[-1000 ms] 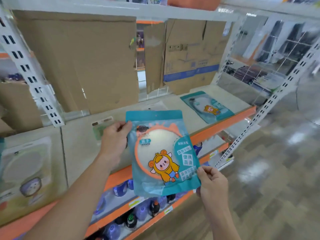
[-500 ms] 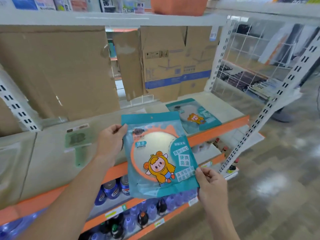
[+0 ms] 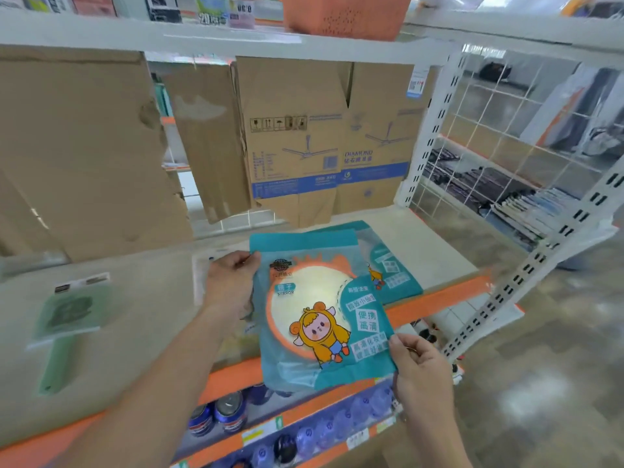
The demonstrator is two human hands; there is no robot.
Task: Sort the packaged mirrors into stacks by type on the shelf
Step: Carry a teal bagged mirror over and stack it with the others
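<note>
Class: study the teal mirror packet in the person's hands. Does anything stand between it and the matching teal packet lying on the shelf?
Nothing visible does. The held packet, gripped by the left hand and right hand, overlaps the matching packet in view; the green mirror lies far left.

Teal mirror pack (image 3: pixel 320 319); twin pack (image 3: pixel 395 275) behind

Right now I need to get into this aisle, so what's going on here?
A person is sorting packaged mirrors. The left hand grips the upper left edge of a teal packet and the right hand pinches its lower right corner, holding it over the front of the shelf. A matching packet lies on the shelf just behind it. A green mirror in its wrapper lies further left.
</note>
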